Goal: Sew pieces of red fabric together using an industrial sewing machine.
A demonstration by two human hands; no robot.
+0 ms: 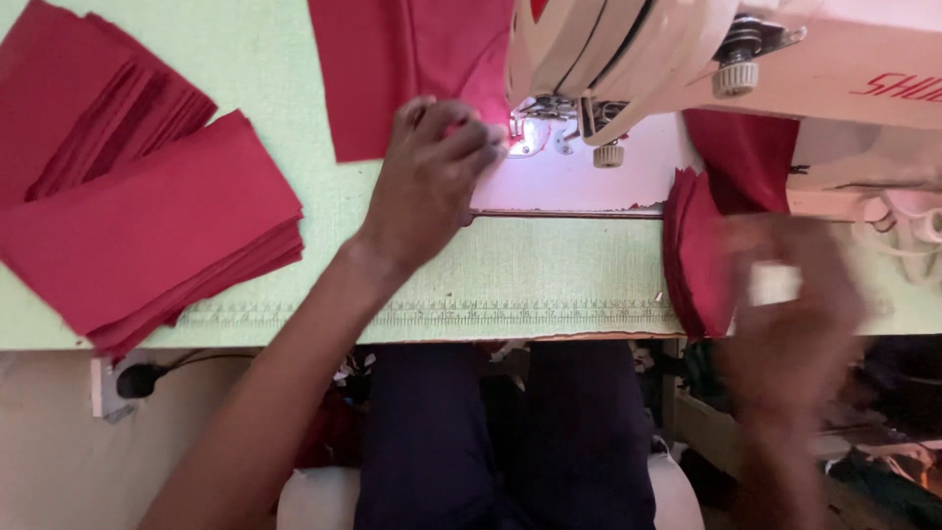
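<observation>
A pale green table [549,270] spans the view in front of you, with your dark-trousered legs under its near edge. A cream sewing machine [687,59] sits at the far right, its small lamp lighting the needle area [535,132]. On the left lie two fanned stacks of cut red fabric pieces [147,226]. A larger red cloth [412,69] hangs down from the far edge, just left of the machine.

Your left hand [427,186] rests palm down, fingers curled, pressing the edge of that red cloth against the machine bed — its fingertips sit just left of the needle. To the right, a smaller pile of red pieces [699,250] stands beside the machine. Your right hand [795,314] is near that pile, towards you — it is motion-blurred, seems to carry something small and white, and its grip cannot be made out.
</observation>
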